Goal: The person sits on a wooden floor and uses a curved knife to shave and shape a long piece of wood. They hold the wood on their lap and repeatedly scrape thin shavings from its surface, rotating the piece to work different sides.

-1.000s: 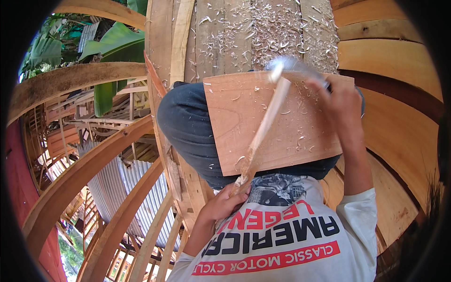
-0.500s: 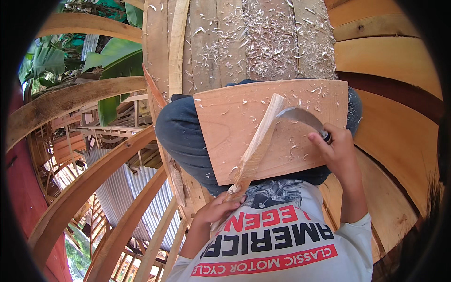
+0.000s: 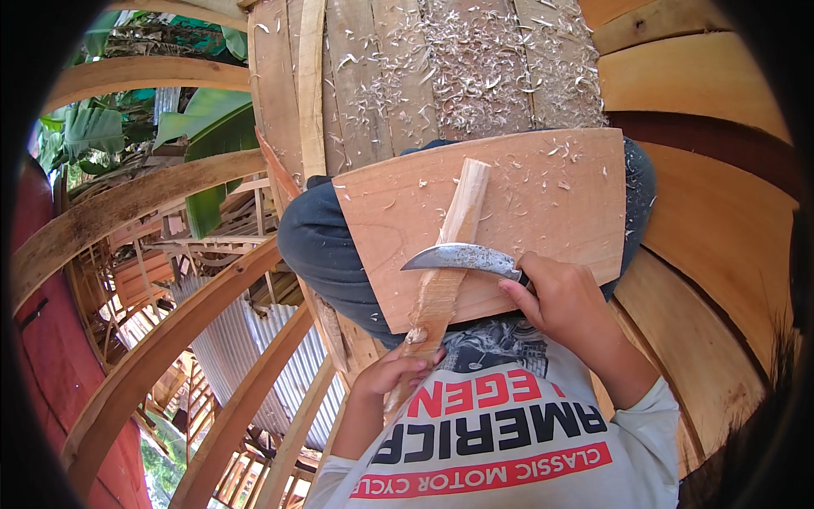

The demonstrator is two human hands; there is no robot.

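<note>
My left hand [image 3: 393, 371] is closed round the near end of a rough wooden stick [image 3: 462, 212], close to my shirt. The stick slants away from me, its far end pale and whittled over the board. In my right hand [image 3: 555, 293] is a curved knife [image 3: 466, 257], its dark handle mostly hidden by the fingers. The blade lies across the middle of the stick, with its tip pointing left. Under both is a flat wooden board [image 3: 551, 204] resting across my crossed legs, with a few shavings on it.
Curled wood shavings [image 3: 483, 72] cover the planks [image 3: 360, 85] beyond my legs. Curved wooden ribs [image 3: 153, 191] rise at the left, with gaps showing corrugated metal sheets [image 3: 284, 348] and banana leaves [image 3: 212, 127] outside. Wide planks [image 3: 712, 212] form a wall at the right.
The knife has moved left and toward me along the stick, from near its far end to its middle. The stick's far end has shifted slightly left. My left hand keeps its hold.
</note>
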